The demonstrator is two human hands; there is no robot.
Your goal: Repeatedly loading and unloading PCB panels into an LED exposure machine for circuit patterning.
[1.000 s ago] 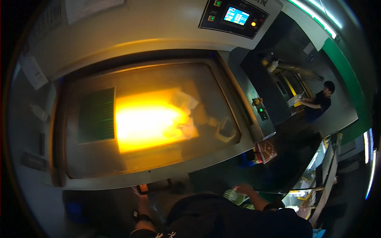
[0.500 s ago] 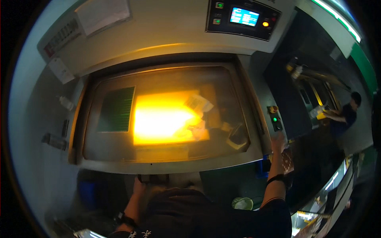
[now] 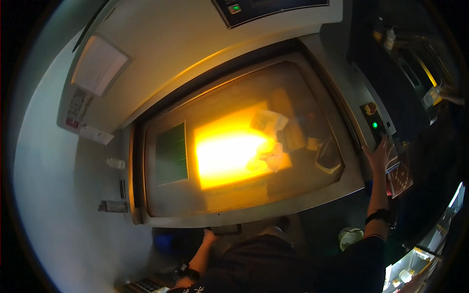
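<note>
Below the front edge of a frame with a see-through sheet (image 3: 166, 202), my left hand (image 3: 209, 237) is closed around the left end of a dark handle (image 3: 228, 231). My right hand (image 3: 377, 155) lies over the right rim, fingers apart and holding nothing. One of its fingertips reaches the lower end of a small black button panel (image 3: 367, 113), below a lit green button (image 3: 374, 125); whether it presses anything I cannot tell. Bright yellow light glows under the sheet. A dark green striped panel (image 3: 172, 155) and several paper pieces (image 3: 268, 121) show through it.
A machine hood (image 3: 161, 63) with a control panel (image 3: 268, 9) overhangs the far side. To the left are a small white bottle (image 3: 115, 163) and a grey bracket (image 3: 113, 206). A reddish patterned box (image 3: 401, 179) and a pale bucket (image 3: 351, 238) are near my right arm. Another person's arm (image 3: 452, 96) shows far right.
The view has turned, so the frame now looks tilted and shifted right. My right hand has moved forward from below the button panel onto its lower end. My left hand stays at the handle.
</note>
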